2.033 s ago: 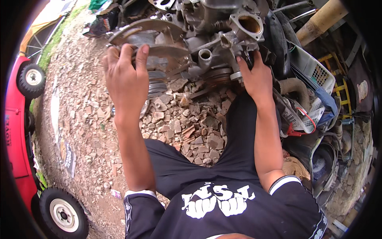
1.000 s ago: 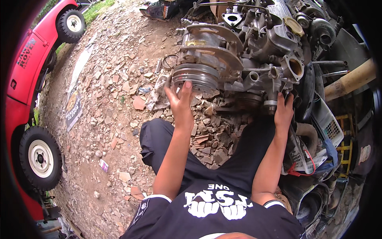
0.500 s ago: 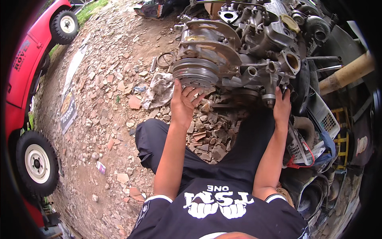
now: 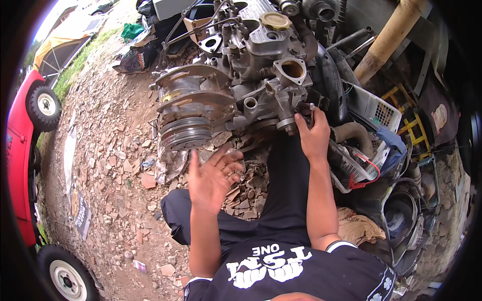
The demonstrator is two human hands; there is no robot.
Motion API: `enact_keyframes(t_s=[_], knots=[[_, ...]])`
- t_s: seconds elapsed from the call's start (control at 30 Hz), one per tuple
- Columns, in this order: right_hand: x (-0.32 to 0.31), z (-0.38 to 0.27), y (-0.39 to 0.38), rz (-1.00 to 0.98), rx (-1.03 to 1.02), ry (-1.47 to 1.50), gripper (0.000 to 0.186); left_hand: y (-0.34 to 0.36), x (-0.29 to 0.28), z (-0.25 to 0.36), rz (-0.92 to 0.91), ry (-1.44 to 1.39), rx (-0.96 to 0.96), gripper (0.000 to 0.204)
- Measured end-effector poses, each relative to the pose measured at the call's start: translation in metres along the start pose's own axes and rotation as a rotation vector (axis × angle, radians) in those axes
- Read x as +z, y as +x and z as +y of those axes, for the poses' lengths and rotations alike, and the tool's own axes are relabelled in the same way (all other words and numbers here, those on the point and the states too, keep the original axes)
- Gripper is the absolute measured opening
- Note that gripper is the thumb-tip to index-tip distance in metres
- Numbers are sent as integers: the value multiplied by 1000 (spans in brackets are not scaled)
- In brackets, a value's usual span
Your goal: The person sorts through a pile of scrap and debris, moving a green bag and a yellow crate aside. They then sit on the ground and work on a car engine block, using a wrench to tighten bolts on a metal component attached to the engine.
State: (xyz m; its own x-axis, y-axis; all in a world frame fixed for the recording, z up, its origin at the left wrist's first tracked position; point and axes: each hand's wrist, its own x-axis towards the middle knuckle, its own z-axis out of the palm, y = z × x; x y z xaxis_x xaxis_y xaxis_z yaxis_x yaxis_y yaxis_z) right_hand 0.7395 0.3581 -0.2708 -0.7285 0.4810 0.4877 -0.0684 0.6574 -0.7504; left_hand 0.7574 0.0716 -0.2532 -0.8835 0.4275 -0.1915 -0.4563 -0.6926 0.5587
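Note:
In front of me stands a greasy metal engine (image 4: 253, 75) with a grooved pulley (image 4: 186, 134) at its near left. My left hand (image 4: 213, 180) hangs just below the pulley, palm up and fingers spread, holding nothing and apart from the metal. At the engine's near right corner, by a round fitting (image 4: 286, 125), is my right hand (image 4: 313, 135). Its thumb and fingers are curled together beside a small bright metal end (image 4: 312, 106). What lies between them is mostly hidden. Higher up sit an open round flange (image 4: 292, 71) and a yellowish cap (image 4: 275, 20).
A white crate (image 4: 374, 108) and a curved hose (image 4: 355, 138) crowd the right, under a bamboo pole (image 4: 394, 40). Broken tile and stones (image 4: 120, 165) cover the ground. A dirty rag (image 4: 170, 163) lies below the pulley. At far left is a red vehicle (image 4: 20, 150).
My left hand has come off the pulley and back toward me, its palm turned up. My right hand stays at the engine's corner, fingers now curled. The whole view has shifted.

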Motion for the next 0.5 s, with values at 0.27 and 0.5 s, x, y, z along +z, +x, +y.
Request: enact_keyframes(t_s=[0.27, 0.5], knots=[[1, -35, 32, 25, 239, 448, 36, 65, 89, 6, -145, 1472, 833, 59], [4, -32, 77, 51, 68, 328, 34, 155, 131, -10, -244, 1826, 1096, 76]])
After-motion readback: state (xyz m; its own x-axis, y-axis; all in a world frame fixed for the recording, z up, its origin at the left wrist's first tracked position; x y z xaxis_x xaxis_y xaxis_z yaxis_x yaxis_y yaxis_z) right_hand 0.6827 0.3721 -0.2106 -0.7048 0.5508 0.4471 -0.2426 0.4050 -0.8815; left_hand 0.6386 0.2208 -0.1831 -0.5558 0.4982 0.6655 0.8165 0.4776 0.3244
